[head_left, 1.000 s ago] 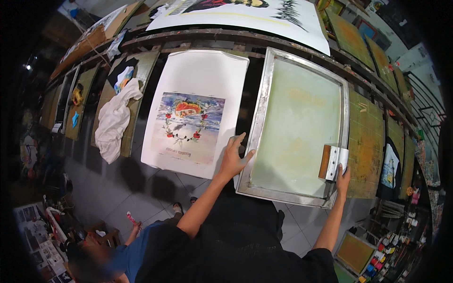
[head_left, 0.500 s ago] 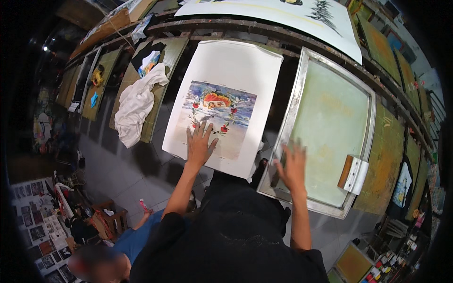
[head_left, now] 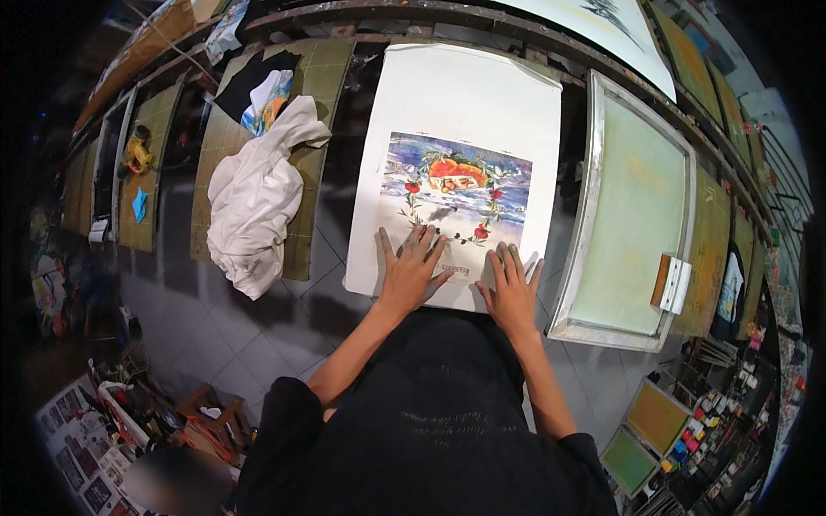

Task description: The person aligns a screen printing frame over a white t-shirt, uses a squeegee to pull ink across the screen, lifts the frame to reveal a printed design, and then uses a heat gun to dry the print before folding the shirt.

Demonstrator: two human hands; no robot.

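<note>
R hand (head_left: 514,297) has moved left to join L hand (head_left: 411,277) on near end of white rectangular sheet (head_left: 465,95) w/ blue-and-red print (head_left: 469,202), fingers of both open, spread flat, prob. to steady it, w/ pale-green silver-metal-framed screen (head_left: 637,206) to its right, brown-and-silver block (head_left: 671,284) across screen's right rim, prob. for easy reach.

Head-worn fisheye, from above, facing down

Narrow gaps either side of white panel (head_left: 465,101); framed screen (head_left: 633,215) bounds right.
</note>
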